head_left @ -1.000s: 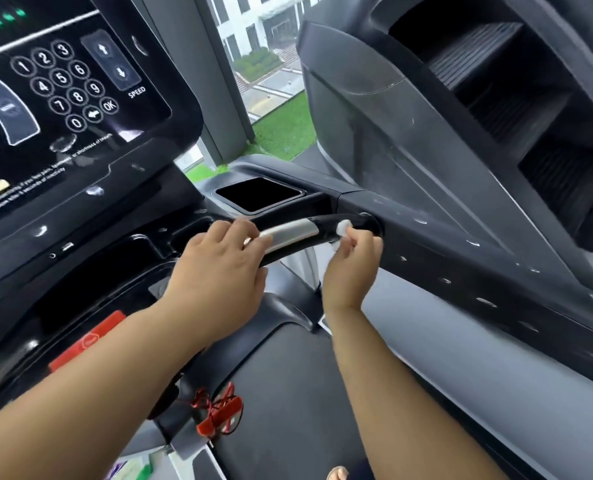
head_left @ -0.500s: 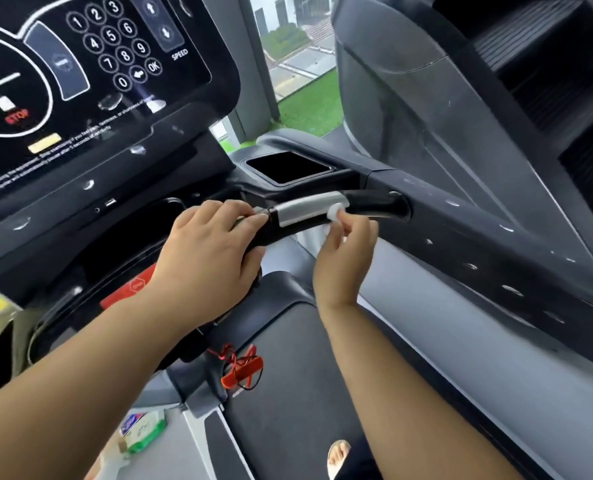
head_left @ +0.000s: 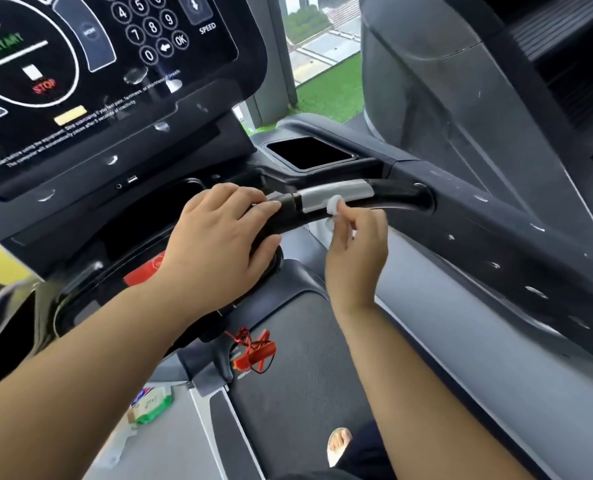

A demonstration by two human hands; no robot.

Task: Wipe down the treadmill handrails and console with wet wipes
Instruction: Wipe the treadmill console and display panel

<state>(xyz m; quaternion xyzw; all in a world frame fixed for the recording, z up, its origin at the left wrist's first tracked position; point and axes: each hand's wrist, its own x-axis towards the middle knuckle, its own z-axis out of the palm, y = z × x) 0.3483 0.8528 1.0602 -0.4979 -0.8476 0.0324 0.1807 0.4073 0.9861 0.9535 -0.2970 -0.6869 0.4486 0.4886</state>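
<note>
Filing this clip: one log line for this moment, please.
step: handrail wipe | left hand: grips handrail | right hand: pinches wipe against handrail | console: untouched

Wadded white wipe [head_left: 333, 205] is pressing against the silver band of the black horizontal handrail [head_left: 355, 192], sitting below-right of the glossy black console [head_left: 115, 84].

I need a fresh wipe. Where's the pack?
Head view, lower left: the pack lies on the treadmill's grey side rail, left of the belt and below-left of the red clip.
</note>
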